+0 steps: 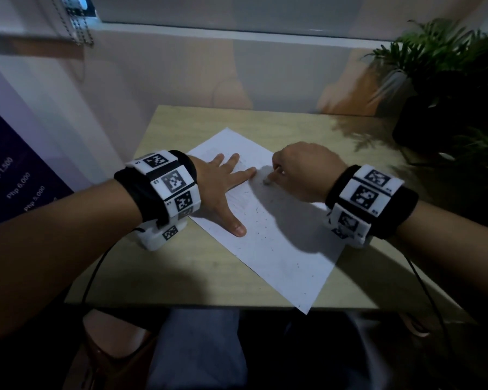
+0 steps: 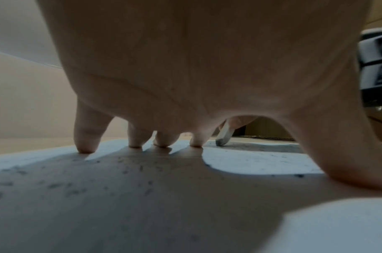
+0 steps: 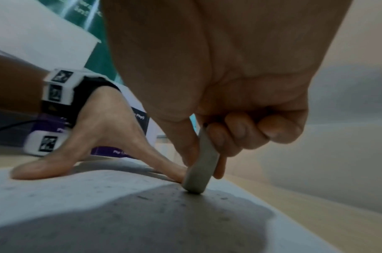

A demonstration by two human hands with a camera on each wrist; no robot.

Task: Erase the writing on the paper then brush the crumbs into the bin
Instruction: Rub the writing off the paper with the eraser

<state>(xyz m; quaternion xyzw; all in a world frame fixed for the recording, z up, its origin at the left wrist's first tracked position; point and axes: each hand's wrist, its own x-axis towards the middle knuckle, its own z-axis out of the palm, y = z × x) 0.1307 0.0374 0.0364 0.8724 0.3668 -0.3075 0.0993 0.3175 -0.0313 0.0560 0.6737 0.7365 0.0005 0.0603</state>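
**Eraser at work, paper pinned flat**

Paper (image 1: pixel 268 220) lies on the table (image 1: pixel 164 266), skewed — its long axis runs from the far left corner to the near right one, which juts past the table's front edge. The left hand (image 1: pixel 223 190) is spread wide on the sheet's left part, fingers straight, fingertips (image 2: pixel 86 147) and thumb pressing down; it holds nothing. Its job, by my reading, is to anchor the sheet so that rubbing does not drag or crease it, and the index finger reaches close to the rubbing spot, where the pull would be strongest.

The right hand (image 1: pixel 304 170) is curled, thumb and fingers pinching a pale eraser (image 3: pixel 202 164). The eraser stands nearly upright, tilted a little, long axis pointing down at the paper, and its darkened lower end touches the sheet just beside the left index fingertip. Gripped low and close to the tip, it probably lets the person bear down hard on a small patch.

Dark crumbs (image 1: pixel 261 220) are scattered over the middle of the sheet, thickest between the hands. Faint lines of writing seem to remain near the left fingers, though they are too dim to read — so erasing looks unfinished, and brushing has not started. No bin shows in any view.
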